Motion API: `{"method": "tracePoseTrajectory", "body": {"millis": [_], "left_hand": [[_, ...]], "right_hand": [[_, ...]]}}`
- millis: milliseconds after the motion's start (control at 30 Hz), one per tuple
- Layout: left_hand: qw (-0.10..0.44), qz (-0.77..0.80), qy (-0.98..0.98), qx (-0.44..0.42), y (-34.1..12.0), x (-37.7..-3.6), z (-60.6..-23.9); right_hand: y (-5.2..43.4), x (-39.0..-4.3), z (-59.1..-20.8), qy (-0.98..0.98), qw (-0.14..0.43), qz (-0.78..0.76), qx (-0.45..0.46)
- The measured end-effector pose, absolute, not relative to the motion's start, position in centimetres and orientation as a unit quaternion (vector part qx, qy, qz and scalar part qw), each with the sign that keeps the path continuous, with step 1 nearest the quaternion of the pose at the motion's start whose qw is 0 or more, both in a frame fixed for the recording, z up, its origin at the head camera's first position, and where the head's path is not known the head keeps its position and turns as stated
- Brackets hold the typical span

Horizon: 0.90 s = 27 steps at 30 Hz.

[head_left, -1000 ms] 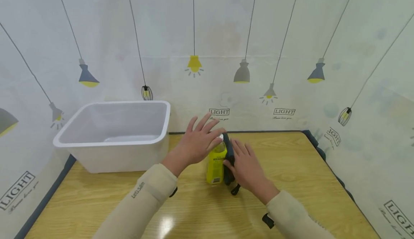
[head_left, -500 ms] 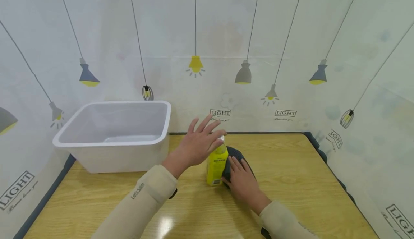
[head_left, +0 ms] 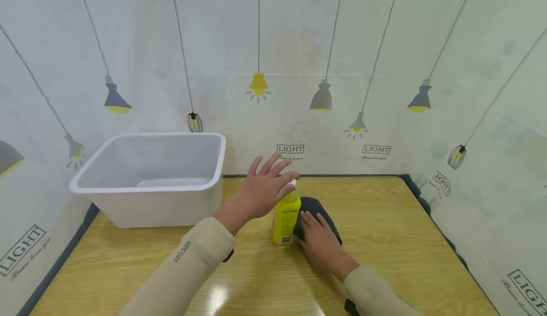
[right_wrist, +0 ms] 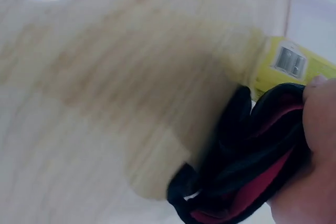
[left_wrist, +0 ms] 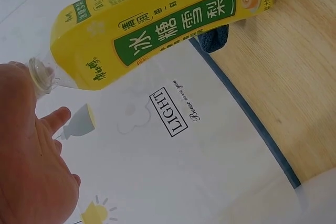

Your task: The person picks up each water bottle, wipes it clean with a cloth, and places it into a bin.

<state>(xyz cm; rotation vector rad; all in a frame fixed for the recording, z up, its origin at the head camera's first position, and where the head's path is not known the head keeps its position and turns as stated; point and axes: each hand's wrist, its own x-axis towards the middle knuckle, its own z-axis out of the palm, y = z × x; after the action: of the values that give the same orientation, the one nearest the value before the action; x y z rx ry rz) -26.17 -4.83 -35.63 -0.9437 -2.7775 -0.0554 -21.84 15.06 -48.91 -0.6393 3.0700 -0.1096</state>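
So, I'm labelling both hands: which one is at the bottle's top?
The left hand, touching the white cap of the yellow bottle; the right hand rests lower, on the dark cloth item beside the bottle.

Widest pass: bare tabletop (head_left: 393,225) R of dark fabric item (head_left: 314,206). 2nd lane: surface btwn sleeves (head_left: 188,268), blocked ahead by upright bottle (head_left: 285,221). Dark fabric item adjoins bottle — contact unclear; R hand (head_left: 320,244) lies on it. L hand (head_left: 264,190) at bottle top overhangs slot btwn tub (head_left: 162,209) & bottle. Tub open upward; backdrop (head_left: 376,54) limits far side.
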Motion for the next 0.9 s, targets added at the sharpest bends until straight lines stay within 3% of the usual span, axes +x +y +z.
{"method": "tracePoseTrajectory", "body": {"millis": [267,633,900], "left_hand": [[0.103,-0.012,-0.942,-0.320,-4.9,-26.2,-35.7],[0.095,-0.009,-0.944,-0.316,-5.0,-26.3,-35.7],[0.099,-0.003,-0.944,-0.314,-5.0,-26.2,-35.6]], "right_hand": [[15.0,-22.1,-45.9,0.972,-0.093,-0.077,-0.202],[14.8,-22.4,-40.6,0.953,-0.171,-0.152,-0.198],[13.9,-22.3,-39.8,0.962,-0.161,-0.072,-0.207]]}}
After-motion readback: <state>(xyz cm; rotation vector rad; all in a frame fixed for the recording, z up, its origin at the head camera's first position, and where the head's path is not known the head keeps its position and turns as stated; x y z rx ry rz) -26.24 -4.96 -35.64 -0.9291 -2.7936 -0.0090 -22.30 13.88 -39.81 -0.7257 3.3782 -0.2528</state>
